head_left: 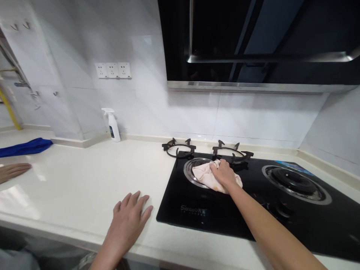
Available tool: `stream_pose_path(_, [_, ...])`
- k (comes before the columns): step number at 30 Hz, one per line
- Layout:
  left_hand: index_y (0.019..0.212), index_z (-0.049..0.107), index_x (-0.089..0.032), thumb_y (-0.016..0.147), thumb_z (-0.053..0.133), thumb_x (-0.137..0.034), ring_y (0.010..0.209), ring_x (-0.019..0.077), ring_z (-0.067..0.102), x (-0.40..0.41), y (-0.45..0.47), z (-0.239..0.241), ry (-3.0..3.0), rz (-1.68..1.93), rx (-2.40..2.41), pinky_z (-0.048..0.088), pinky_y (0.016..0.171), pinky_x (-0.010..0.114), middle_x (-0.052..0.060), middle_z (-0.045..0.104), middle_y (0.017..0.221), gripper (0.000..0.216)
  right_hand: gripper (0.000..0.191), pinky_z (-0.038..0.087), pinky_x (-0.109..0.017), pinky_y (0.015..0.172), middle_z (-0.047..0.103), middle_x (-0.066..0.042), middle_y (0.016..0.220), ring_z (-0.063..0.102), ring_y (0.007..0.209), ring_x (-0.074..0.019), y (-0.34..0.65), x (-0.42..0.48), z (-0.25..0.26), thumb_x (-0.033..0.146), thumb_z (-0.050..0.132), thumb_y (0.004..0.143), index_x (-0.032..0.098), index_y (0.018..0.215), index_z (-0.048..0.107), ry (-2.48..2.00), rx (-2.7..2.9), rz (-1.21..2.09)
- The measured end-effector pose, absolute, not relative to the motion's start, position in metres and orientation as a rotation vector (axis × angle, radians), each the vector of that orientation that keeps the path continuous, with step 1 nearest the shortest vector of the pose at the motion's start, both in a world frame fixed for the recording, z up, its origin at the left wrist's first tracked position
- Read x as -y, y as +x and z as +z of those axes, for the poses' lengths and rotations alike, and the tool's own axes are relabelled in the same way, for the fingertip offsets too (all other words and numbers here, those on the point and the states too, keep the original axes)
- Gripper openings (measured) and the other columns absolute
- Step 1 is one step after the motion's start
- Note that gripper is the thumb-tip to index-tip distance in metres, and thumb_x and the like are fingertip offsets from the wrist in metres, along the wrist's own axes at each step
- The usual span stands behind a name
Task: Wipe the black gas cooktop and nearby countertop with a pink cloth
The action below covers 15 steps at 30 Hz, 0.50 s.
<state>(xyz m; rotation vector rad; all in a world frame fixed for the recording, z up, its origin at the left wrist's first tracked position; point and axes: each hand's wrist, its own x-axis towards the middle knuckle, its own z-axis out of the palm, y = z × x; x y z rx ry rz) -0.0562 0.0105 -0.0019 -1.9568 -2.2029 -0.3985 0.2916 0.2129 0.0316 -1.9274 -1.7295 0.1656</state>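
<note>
My right hand (223, 173) grips a pale pink cloth (206, 176), pressed onto the left burner (191, 170) of a black glass gas stove (180, 221). The cloth covers much of that burner, and my fingertips are partly hidden in its folds. My left hand (129, 215) rests on the white countertop (84, 180) just left of the stove's edge, fingers spread and holding nothing. The right burner (295, 182) is uncovered, with a dark cap inside a metal ring.
Two black pan supports (180, 149) stand behind the stove by the wall. A white spray bottle (113, 127) is at the back left. Another person's hand (14, 171) lies at the far left near a blue cloth (26, 147). A range hood (253, 86) hangs above.
</note>
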Motion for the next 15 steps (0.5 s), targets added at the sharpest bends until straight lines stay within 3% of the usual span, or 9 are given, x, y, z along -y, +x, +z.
stream_pose_path(6, [0.135, 0.066, -0.03, 0.098, 0.048, -0.043, 0.146, 0.0364, 0.04, -0.013, -0.06, -0.007, -1.956, -0.383, 2.204, 0.031, 0.115, 0.058, 0.009, 0.055, 0.151, 0.043, 0.057, 0.043, -0.043, 0.103, 0.061, -0.02, 0.13, 0.06, 0.12, -0.0348, 0.285, -0.239, 0.037, 0.053, 0.045, 0.095, 0.012, 0.133, 0.054, -1.92, 1.706, 0.179])
stream_pose_path(15, [0.135, 0.066, -0.034, 0.098, 0.045, -0.048, 0.147, 0.0351, 0.038, -0.011, -0.063, -0.009, -1.959, -0.41, 2.244, 0.03, 0.117, 0.058, 0.006, 0.054, 0.153, 0.045, 0.046, 0.046, -0.046, 0.102, 0.064, -0.01, 0.126, 0.062, 0.113, -0.0246, 0.282, -0.284, 0.036, 0.054, 0.05, 0.101, 0.018, 0.127, 0.06, -1.825, 1.686, 0.313])
